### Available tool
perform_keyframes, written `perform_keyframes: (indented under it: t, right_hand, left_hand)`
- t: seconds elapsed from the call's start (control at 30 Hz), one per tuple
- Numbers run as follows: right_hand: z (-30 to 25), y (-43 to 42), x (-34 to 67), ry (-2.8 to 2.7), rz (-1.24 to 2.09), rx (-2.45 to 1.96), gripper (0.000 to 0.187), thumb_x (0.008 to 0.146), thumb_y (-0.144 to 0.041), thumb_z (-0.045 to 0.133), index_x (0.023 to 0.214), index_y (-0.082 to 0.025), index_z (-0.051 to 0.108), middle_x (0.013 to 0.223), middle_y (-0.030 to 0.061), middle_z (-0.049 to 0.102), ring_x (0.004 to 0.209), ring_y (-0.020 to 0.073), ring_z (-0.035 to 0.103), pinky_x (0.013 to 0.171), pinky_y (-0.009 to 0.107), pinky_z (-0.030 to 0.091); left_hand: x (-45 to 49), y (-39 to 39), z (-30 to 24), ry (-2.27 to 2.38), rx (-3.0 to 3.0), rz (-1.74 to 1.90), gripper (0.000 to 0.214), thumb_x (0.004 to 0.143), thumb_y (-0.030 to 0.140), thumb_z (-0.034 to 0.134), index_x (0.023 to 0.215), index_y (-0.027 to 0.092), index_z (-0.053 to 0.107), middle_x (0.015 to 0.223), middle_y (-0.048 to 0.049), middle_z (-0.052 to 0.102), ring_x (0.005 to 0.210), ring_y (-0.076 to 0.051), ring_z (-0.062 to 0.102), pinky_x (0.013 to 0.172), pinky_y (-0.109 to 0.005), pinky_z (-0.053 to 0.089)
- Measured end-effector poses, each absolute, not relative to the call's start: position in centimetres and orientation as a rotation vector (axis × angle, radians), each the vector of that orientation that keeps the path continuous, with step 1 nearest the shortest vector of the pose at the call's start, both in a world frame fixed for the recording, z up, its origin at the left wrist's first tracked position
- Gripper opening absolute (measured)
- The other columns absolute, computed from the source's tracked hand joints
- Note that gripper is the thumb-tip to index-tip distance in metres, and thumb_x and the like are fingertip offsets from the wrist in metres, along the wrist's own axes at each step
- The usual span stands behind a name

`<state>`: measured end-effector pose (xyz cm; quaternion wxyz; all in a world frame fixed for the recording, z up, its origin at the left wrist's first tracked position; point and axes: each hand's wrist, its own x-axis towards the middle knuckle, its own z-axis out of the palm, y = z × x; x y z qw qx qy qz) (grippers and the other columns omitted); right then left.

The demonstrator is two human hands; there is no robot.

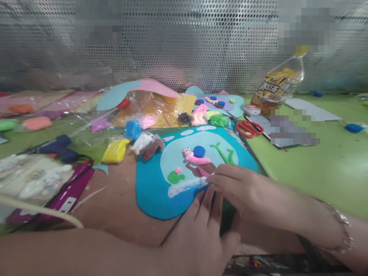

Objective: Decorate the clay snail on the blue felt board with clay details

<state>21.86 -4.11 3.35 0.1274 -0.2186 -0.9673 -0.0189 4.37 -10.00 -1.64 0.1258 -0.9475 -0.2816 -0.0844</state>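
Note:
A blue craft board (149, 188) lies in front of me with a pale pond shape on it. On the pond sit a pink clay snail with a blue shell (195, 155), a green lily pad with a flower (176, 176), green stems (225, 153) and a white clay strip (186, 186). My right hand (244, 188) is closed in a pinch on a thin pink tool (203, 172), whose tip touches the board beside the white strip. My left hand (201, 226) lies at the board's near edge, fingers stretched toward the strip's end.
Bagged clay lumps lie behind the board: yellow (115, 150), blue (132, 129), white (142, 141), brown (152, 148), pink (147, 121), green (219, 121). Red scissors (248, 128) and a tilted drink bottle (278, 84) are at the right. A glue gun (57, 147) lies left. A perforated metal wall stands behind.

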Motion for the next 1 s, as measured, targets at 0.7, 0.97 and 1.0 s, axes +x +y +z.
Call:
perform_keyframes:
  t: [0.7,0.97,1.0]
  right_hand:
    - [3.7,-4.8,21.5,-2.974,-0.281,-0.562,0.020,0.085,-0.009,0.047,0.097,-0.007,0.062,0.085,0.0105,0.058,0.082,0.0215,0.054,0.071,0.036,0.052]
    - [3.5,-5.2,21.3,-3.000,-0.446,-0.506,0.016,0.085,-0.010,0.047,0.092,-0.008,0.061,0.082,0.0098,0.057,0.077,0.0208,0.054,0.065,0.036,0.049]
    - [3.5,-5.3,21.2,-2.998,-0.444,-0.508,0.015,0.085,-0.010,0.047,0.091,-0.008,0.061,0.082,0.0098,0.057,0.077,0.0209,0.053,0.064,0.036,0.049]
  left_hand:
    - [4.8,-10.2,-1.4,-0.858,-2.704,-0.291,0.050,0.091,0.036,0.038,0.136,0.015,0.032,0.114,-0.0194,0.059,0.111,-0.033,0.053,0.094,-0.043,0.033]
    - [4.8,-10.1,-1.4,-0.887,-2.714,-0.307,0.050,0.092,0.034,0.038,0.136,0.012,0.034,0.116,-0.0186,0.058,0.106,-0.029,0.055,0.096,-0.042,0.034]
    - [4.8,-10.1,-1.4,-0.891,-2.710,-0.317,0.048,0.092,0.034,0.037,0.135,0.012,0.036,0.116,-0.0180,0.058,0.106,-0.029,0.055,0.097,-0.042,0.034]
